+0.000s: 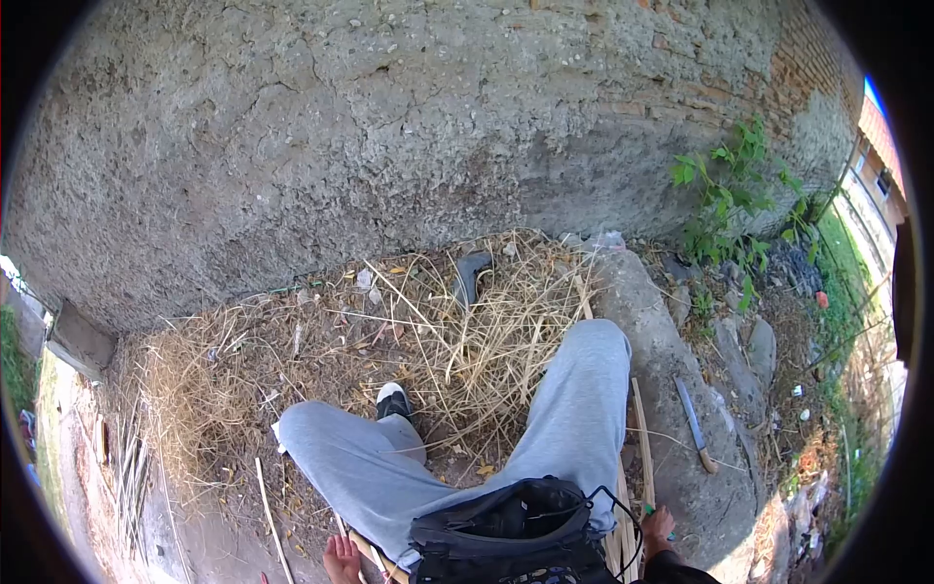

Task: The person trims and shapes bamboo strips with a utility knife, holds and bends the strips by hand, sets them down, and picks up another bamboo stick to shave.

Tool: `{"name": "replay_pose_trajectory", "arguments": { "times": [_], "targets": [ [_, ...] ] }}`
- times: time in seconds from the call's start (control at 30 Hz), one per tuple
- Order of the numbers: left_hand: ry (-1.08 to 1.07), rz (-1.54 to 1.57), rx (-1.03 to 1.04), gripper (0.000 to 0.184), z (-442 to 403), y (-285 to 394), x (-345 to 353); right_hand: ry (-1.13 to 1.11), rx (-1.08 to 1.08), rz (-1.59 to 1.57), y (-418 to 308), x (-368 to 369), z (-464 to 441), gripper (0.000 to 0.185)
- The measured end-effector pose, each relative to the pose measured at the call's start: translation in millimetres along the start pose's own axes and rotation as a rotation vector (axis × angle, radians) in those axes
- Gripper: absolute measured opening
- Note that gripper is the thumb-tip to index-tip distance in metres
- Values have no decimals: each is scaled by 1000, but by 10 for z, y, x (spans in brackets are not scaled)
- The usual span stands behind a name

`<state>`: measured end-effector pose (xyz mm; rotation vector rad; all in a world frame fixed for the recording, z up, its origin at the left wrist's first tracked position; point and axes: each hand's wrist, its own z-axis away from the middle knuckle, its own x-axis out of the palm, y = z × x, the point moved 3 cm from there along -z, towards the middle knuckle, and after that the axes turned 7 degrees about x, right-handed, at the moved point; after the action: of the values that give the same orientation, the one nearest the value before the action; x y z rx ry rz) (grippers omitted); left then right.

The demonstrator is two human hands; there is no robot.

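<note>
My left hand (341, 560) shows at the bottom edge, left of my lap, its fingers loosely bent and apart with nothing seen in them. Close beside it, a pale split strip (374, 557) that looks like bamboo or cane slants under my leg. On the other side, my right hand (659, 524) is closed low by my right thigh. A small green thing (649, 509) shows at its fingertips; what the hand holds is too small to make out. Long pale strips (643, 453) run alongside that hand. A knife (694, 425) with a wooden handle lies on the stone slab.
A black open bag (516, 530) sits on my lap. Dry straw (496, 360) and shavings cover the ground, with a dark grey object (471, 276) among them. The stone slab (654, 336) borders my right side. A rough wall (389, 146) stands ahead; a leafy plant (735, 200) grows against it.
</note>
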<state>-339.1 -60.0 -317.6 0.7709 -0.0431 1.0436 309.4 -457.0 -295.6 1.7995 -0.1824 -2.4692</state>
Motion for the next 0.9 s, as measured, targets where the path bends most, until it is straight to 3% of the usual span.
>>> {"name": "replay_pose_trajectory", "arguments": {
  "times": [0.07,0.3,0.53,0.6,0.73,0.9],
  "targets": [
    [-8,-4,24,36,76,-2,-22,90,-25,-46,126,162,-101,19],
    [30,-8,-9,32,-55,-185,-278,-13,-71,-88,-45,59,34,22],
    [39,-16,-21,31,33,-96,-287,47,-97,-137,-71,26,20,19],
    [22,-53,-16,32,100,-21,-231,120,-211,-249,-60,-31,-60,22],
    [52,6,18,43,95,56,-166,164,-289,-311,-499,-1012,204,39],
    [-49,-78,64,47,179,155,355,240,-428,-405,-877,-1899,199,41]
  ]
}}
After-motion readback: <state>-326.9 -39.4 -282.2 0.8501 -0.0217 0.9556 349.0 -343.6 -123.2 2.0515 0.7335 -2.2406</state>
